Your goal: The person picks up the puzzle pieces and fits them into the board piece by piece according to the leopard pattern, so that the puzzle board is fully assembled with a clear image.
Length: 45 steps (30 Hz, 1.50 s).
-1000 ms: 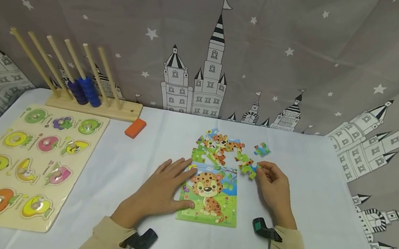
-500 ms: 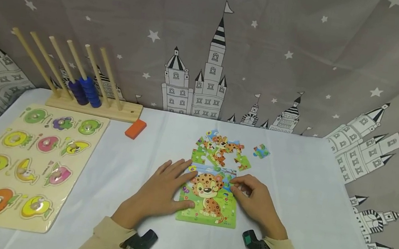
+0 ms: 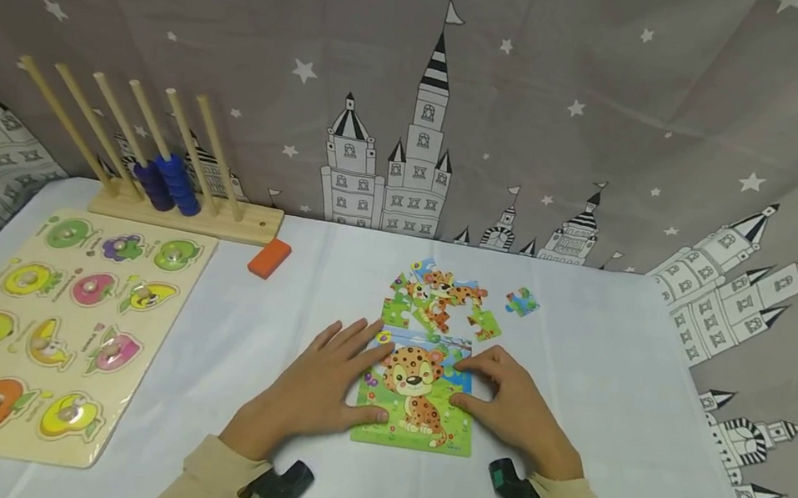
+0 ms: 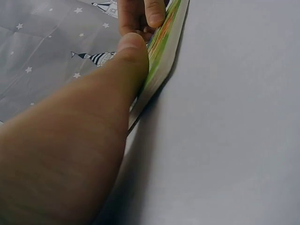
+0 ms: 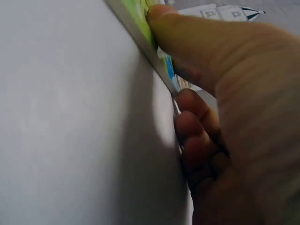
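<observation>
A leopard jigsaw puzzle (image 3: pixel 423 412) in a flat board lies in front of me. My left hand (image 3: pixel 321 378) rests over its left side, fingers spread, with the thumb (image 4: pixel 131 44) on the picture. At the right edge, my right hand (image 3: pixel 518 404) touches the puzzle with index fingertip and thumb spaced apart. In the right wrist view, its thumb (image 5: pixel 161 11) lies on the green picture while other fingers (image 5: pixel 190 124) are curled by the board's side. Loose jigsaw pieces (image 3: pixel 439 313) lie just above the board, and a single blue-green piece (image 3: pixel 522 301) sits farther right.
On the left lies a wooden fruit peg board (image 3: pixel 72 341). Behind it stands a wooden rack (image 3: pixel 250 228) with upright pegs and blue rings (image 3: pixel 176 184). An orange block (image 3: pixel 269 257) sits by the rack's right end. A grey castle-print cloth (image 3: pixel 537 116) hangs at the back.
My right hand has brought a jigsaw piece from beside the loose pieces down-left to the puzzle's right side. Its thumb and index finger have since spread apart. My left hand stays put.
</observation>
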Tool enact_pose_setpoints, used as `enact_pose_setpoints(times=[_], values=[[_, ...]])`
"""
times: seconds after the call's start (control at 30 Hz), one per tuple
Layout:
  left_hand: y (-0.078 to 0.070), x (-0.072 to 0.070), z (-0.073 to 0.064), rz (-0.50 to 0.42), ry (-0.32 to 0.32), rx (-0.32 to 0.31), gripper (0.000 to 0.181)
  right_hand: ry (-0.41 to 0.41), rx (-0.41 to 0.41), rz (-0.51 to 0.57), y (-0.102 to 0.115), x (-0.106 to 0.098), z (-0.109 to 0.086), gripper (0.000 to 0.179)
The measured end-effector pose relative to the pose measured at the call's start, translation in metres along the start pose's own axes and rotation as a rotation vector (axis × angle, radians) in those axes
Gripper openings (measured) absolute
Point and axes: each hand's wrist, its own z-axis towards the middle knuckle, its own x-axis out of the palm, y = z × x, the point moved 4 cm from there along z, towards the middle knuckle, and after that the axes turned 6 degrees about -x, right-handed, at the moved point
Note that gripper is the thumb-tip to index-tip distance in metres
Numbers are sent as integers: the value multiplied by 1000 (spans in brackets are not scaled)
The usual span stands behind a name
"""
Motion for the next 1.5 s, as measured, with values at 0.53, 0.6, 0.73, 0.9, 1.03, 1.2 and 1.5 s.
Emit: enact_pose_setpoints(times=[0.53,0.6,0.73,0.9,1.03,1.2,1.5], values=[[0,-1,1,12,-12,14,88,25,-37,-46,-1,-4,2,36],[0,-1,2,13,-5,13,88,13,-30,-15,-4,-4,1,38],[0,-2,2,19,-3,16,87,-92,35,98,-16,-7,1,39],[3,-2,0,29,-9,11,87,-263,113,124,-29,-11,8,41],[5,-1,-2,37,-15,6,88,-332,140,50,-35,-12,20,47],[4,3,-2,31,-21,12,87,-343,146,-28,-38,-17,36,53],[1,4,-2,29,-16,20,87,-217,202,-104,-35,-19,47,54]])
